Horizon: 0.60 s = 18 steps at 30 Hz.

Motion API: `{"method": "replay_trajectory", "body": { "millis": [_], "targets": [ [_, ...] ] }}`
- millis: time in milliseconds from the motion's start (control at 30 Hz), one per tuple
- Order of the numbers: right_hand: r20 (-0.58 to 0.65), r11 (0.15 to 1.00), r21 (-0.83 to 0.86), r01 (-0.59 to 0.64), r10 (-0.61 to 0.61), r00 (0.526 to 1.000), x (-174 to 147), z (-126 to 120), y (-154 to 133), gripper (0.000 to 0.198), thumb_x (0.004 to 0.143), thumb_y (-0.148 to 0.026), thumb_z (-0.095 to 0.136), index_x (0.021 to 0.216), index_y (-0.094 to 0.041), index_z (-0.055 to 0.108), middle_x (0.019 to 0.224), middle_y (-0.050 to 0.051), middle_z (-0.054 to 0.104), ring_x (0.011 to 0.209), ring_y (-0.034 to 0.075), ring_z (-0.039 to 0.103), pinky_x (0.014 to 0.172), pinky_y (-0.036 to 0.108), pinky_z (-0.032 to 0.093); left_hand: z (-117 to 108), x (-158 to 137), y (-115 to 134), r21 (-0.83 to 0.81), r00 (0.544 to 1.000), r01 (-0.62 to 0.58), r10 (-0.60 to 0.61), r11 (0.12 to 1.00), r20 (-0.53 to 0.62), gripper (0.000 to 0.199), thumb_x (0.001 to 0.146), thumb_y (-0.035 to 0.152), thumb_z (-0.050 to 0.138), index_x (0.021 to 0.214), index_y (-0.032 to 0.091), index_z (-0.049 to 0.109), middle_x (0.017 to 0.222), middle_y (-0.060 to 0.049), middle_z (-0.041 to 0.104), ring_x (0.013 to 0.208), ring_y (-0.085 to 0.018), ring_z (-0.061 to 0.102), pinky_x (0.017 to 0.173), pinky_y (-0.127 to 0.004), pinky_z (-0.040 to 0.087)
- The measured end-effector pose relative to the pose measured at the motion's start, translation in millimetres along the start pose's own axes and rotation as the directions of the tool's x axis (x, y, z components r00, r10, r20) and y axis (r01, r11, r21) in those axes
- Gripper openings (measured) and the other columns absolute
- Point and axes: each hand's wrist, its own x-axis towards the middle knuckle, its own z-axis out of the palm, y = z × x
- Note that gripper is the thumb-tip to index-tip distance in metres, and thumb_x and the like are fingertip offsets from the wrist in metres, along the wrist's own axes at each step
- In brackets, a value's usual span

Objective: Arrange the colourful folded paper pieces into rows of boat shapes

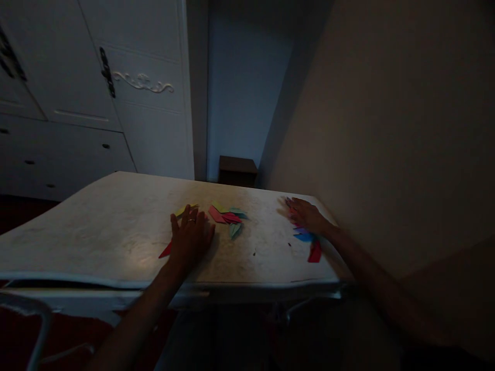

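Observation:
My left hand (190,234) lies palm down on the table with its fingers spread, a ring on one finger. Beneath and around it show a yellow folded paper piece (181,211) and a red one (165,251). Just right of that hand sits a small pile of folded papers (226,214) in pink, yellow, red and pale green. At the table's right side my right hand (307,215) reaches flat over more papers, fingers stretched out and partly blurred. Purple pieces, a blue paper piece (303,237) and a red paper piece (315,252) show below its palm.
The pale marbled table (116,221) has its right end near a wall (386,144). White cabinets (154,123) stand behind on the left, and a small brown box-like piece of furniture (237,165) stands beyond the far edge. Tiny dark scraps lie on the tabletop.

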Motion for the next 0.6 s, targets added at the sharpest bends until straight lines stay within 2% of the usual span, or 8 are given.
{"method": "replay_trajectory", "body": {
  "millis": [67,133,267,433,500,600],
  "targets": [
    [0.028,0.992,-0.011,-0.129,0.129,0.991,-22,-5,40,0.062,0.092,-0.052,0.037,0.140,-0.013,0.047,0.146,0.016,0.043,0.137,0.032,0.035,0.112,0.050,0.028,0,1,1,-0.037,0.995,-0.049,0.046,0.998,-0.085,0.040,0.092,0.034,0.038,0.118,0.010,0.056,0.136,-0.022,0.051,0.139,-0.036,0.030,0.110,-0.064,0.017],
    [0.003,0.977,0.030,-0.213,0.213,0.977,-46,-4,60,0.063,0.091,-0.053,0.039,0.141,-0.015,0.046,0.145,0.015,0.044,0.137,0.034,0.034,0.111,0.052,0.029,-1,4,5,-0.080,0.981,-0.126,0.112,0.989,-0.156,0.037,0.092,0.033,0.040,0.116,0.011,0.057,0.134,-0.020,0.053,0.139,-0.034,0.030,0.113,-0.061,0.016],
    [-0.122,0.975,0.172,-0.139,0.161,0.979,-90,15,54,0.069,0.089,-0.056,0.045,0.149,-0.024,0.032,0.152,0.010,0.035,0.139,0.032,0.031,0.110,0.054,0.031,-4,20,31,-0.171,0.952,-0.275,0.244,0.946,-0.183,0.035,0.091,0.030,0.043,0.118,0.013,0.056,0.133,-0.018,0.055,0.138,-0.031,0.034,0.114,-0.057,0.020],
    [-0.132,0.965,0.224,-0.138,0.170,0.976,-119,41,40,0.077,0.085,-0.057,0.053,0.151,-0.030,0.023,0.154,0.007,0.031,0.141,0.035,0.025,0.109,0.059,0.031,10,62,100,-0.324,0.916,-0.400,0.385,0.857,-0.114,0.044,0.092,0.038,0.045,0.127,0.012,0.050,0.138,-0.019,0.050,0.135,-0.030,0.038,0.112,-0.052,0.029],
    [-0.128,0.965,0.220,-0.141,0.172,0.977,-121,43,39,0.077,0.086,-0.058,0.051,0.151,-0.028,0.024,0.154,0.008,0.029,0.140,0.034,0.026,0.110,0.058,0.032,22,82,132,-0.397,0.894,-0.431,0.445,0.810,-0.063,0.047,0.091,0.041,0.047,0.128,0.011,0.049,0.136,-0.020,0.051,0.132,-0.029,0.042,0.109,-0.048,0.034],
    [-0.147,0.972,0.205,-0.119,0.150,0.978,-115,42,35,0.074,0.089,-0.059,0.048,0.151,-0.028,0.023,0.155,0.009,0.027,0.140,0.033,0.026,0.110,0.056,0.032,46,108,178,-0.464,0.845,-0.459,0.534,0.757,0.035,0.052,0.090,0.042,0.050,0.130,0.010,0.048,0.137,-0.020,0.051,0.131,-0.030,0.043,0.110,-0.046,0.034]
  ]
}}
